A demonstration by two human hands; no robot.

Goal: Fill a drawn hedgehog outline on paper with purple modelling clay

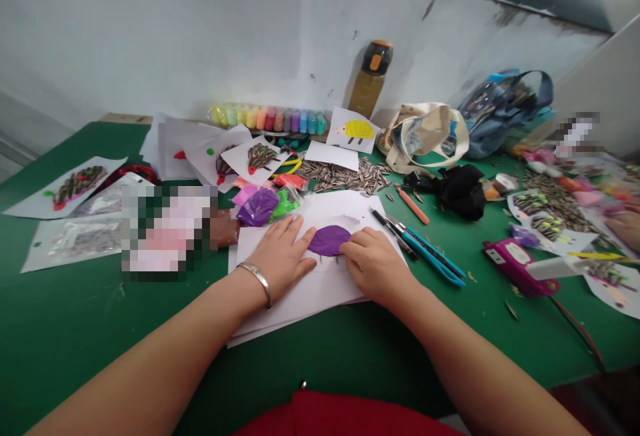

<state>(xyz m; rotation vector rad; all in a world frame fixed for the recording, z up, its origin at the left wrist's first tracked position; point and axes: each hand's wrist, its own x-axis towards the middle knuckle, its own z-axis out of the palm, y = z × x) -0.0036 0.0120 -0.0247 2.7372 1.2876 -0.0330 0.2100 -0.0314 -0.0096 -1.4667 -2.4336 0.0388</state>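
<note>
A flat oval of purple clay [330, 241] is spread on the white paper [295, 293] in front of me, with short drawn lines just below it. My left hand [283, 249] lies flat on the sheet to the left of the clay, fingers stretched and thumb apart. A silver bangle circles that wrist. At the clay's right edge, my right hand [373, 263] has its fingers curled together and pressed on the purple rim; the fingertips are partly hidden. Behind the left hand sits a bag of purple clay [257, 207], beside a green packet [287, 203].
Sunflower seeds [345, 176] are heaped behind the paper. Blue tweezers [435, 256], a craft knife and an orange tool [413, 205] lie to the right. Further right are a black cloth [463, 193] and a magenta glue gun [520, 266]. Another person's hand [626, 228] shows at the right edge.
</note>
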